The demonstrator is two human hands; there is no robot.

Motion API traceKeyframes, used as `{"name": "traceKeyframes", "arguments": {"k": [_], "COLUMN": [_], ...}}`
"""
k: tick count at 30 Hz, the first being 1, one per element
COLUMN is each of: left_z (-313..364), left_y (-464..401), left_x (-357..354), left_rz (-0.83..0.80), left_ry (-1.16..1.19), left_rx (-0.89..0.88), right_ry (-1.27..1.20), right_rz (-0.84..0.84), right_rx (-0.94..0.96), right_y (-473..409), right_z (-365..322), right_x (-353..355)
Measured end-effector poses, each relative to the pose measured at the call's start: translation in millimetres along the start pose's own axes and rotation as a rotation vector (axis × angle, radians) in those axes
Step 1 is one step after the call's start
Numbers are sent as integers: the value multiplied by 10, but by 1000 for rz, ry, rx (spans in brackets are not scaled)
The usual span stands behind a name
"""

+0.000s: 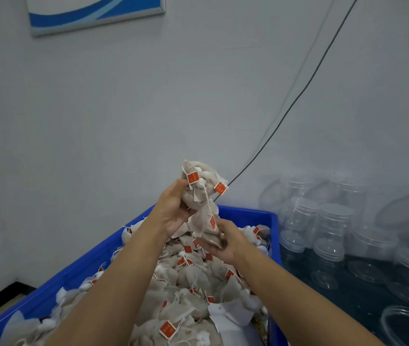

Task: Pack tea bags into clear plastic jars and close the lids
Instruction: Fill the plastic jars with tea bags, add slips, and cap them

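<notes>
A blue plastic crate [248, 213] holds a heap of pale tea bags [191, 278] with red tags and strings. Raised above the crate, my left hand [173, 208] grips a bunch of tea bags [199, 186] whose tags dangle. Just below it, my right hand [223, 242] holds the lower tea bags [206, 226] of the same hanging cluster. Clear plastic jars [328, 231] with lids stand and lie to the right of the crate.
A grey wall stands close behind the crate, and a thin black cable [298, 96] runs diagonally down it. A framed blue and white picture [93, 13] hangs at the upper left. An open clear jar rim [408, 323] lies at the lower right on a dark surface.
</notes>
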State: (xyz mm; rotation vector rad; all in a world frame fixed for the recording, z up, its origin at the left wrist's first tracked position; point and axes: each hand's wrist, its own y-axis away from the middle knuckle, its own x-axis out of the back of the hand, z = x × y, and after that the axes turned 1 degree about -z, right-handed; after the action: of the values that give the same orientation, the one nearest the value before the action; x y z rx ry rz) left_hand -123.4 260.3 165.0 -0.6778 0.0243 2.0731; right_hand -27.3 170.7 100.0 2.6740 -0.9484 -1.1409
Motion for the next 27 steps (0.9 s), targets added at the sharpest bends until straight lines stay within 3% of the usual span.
{"name": "traceKeyframes", "arguments": {"k": [7, 12, 19, 27], "left_z": [12, -165, -427, -643], "left_y": [192, 445, 709, 880], "left_x": [-349, -733, -1376, -1778], "left_rz": [16, 39, 62, 48], "left_ry": [68, 64, 140, 164], "left_rx": [0, 48, 67, 69], "right_ry": [142, 439, 687, 856], "right_rz": [-328, -359, -95, 44], "right_rx": [-13, 138, 394, 600], "right_y": [550, 996, 1539, 2072], "right_z": [-209, -336, -627, -1065], "right_x": [231, 425, 707, 1040]}}
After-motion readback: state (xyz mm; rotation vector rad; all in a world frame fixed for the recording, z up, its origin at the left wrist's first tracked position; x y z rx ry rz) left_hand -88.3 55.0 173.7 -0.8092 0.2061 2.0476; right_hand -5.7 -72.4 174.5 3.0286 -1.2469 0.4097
